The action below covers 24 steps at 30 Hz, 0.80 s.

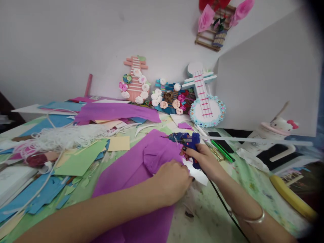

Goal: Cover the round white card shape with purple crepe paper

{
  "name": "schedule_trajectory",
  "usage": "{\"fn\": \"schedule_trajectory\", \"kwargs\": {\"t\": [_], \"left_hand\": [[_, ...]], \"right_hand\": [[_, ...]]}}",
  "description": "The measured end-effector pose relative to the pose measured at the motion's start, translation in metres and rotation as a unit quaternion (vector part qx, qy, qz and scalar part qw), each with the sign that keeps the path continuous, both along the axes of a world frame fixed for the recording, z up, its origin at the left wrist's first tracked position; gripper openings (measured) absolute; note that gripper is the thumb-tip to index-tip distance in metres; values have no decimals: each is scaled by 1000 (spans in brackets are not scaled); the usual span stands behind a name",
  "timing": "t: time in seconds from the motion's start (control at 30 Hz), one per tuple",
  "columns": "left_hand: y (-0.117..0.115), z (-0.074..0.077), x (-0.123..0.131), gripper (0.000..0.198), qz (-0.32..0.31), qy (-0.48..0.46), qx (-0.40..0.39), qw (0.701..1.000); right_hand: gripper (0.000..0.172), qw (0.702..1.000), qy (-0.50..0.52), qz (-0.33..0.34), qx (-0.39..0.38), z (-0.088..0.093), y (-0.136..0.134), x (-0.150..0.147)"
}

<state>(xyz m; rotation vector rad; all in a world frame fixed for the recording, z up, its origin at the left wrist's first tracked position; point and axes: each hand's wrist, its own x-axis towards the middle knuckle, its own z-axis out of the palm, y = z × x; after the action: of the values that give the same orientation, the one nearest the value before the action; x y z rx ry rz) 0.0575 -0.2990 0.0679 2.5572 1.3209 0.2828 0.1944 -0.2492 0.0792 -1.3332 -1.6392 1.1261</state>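
Note:
My right hand (201, 156) grips a dark blue hot glue gun (192, 143), its nozzle pointing left over the purple paper. A long white glue stick (240, 139) sticks out of the gun's back, and a black cord runs down from the handle. My left hand (173, 182) is closed on the edge of a folded, layered piece of purple paper (157, 153); its fingertips are partly hidden. Under it lies a large purple sheet (121, 175) spread on the table. A white card (198, 173) shows between the two hands.
White cord (68, 135) lies tangled at left among green paper (82, 160) and blue scraps (45, 194). Decorated guitar shapes, one white (202, 98), lean on the wall. At right are a green cutter (222, 151), a mug (265, 138) and a yellow object (291, 195).

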Motion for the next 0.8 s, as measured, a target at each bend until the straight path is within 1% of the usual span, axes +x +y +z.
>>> {"fn": "schedule_trajectory", "kwargs": {"t": [0.03,0.07,0.1,0.17,0.2,0.23,0.27,0.33,0.47,0.6,0.8], "left_hand": [[3,-2,-1,33,23,41,28,998],[7,-5,-1,36,61,74,46,994],[10,-10,-1,43,107,100,53,988],[14,-20,1,70,198,129,30,971],[16,-25,2,83,227,137,9,964],[17,-28,3,92,243,141,-14,960],[17,-31,4,97,252,143,-33,957],[17,-33,6,100,256,143,-51,955],[17,-32,6,99,242,148,-59,957],[17,-32,5,99,239,146,-64,958],[19,-33,6,98,240,149,-71,957]], "right_hand": [[20,1000,8,6,-9,2,6,0],[21,1000,15,18,-20,3,12,-1],[21,999,18,32,-34,3,18,-3],[21,996,14,67,-58,2,28,-9],[20,995,9,81,-62,1,32,-13],[19,994,2,93,-62,0,36,-17],[17,993,-7,103,-57,-2,39,-21],[16,992,-32,115,-43,-6,45,-29],[17,983,-103,148,-17,-15,54,-41],[21,971,-163,175,24,-18,59,-47],[24,961,-181,206,38,-21,66,-52]]}}
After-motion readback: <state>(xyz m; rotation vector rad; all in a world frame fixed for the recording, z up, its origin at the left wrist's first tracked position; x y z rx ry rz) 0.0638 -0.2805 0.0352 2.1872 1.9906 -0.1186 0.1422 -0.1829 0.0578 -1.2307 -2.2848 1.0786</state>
